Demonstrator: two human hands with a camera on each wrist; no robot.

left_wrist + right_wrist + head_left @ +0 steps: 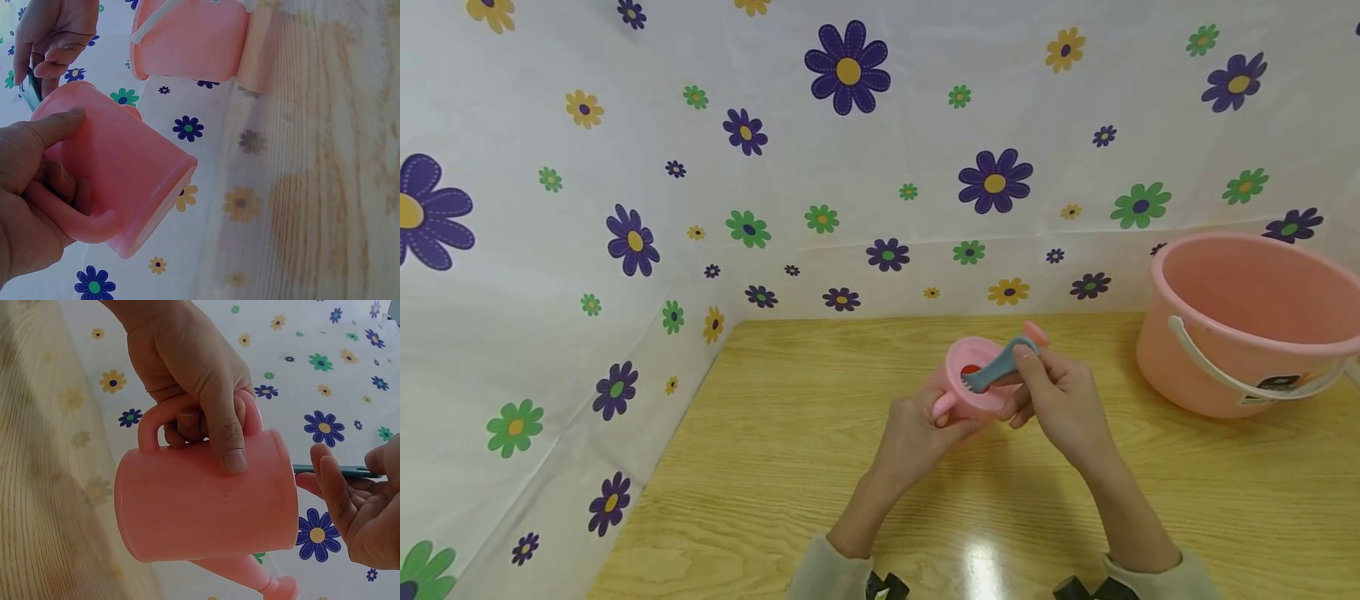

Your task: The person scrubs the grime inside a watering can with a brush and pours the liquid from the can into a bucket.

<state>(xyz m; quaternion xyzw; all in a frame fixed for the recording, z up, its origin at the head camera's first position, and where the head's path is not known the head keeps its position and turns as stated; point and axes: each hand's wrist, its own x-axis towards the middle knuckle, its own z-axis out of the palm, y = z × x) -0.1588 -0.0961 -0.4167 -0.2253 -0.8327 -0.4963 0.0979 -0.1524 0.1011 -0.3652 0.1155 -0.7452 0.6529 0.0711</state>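
My left hand (917,437) grips the handle of a pink toy watering can (206,506), its thumb along the can's side. The can is tilted and held above the table, its round mouth turned up in the head view. Between thumb and fingers, my right hand (1063,404) pinches a blue-grey fork (1002,364). The fork's tines are at the can's mouth, over a small red thing (970,369) inside; whether they touch it I cannot tell. The can's spout (240,572) shows in the right wrist view. In the left wrist view the can hides part of the fork (30,94).
A large pink bucket (1217,367) with a white handle stands at the right of the wooden table (760,467). White cloth (910,142) with purple, green and yellow flowers hangs behind the table and along its left side.
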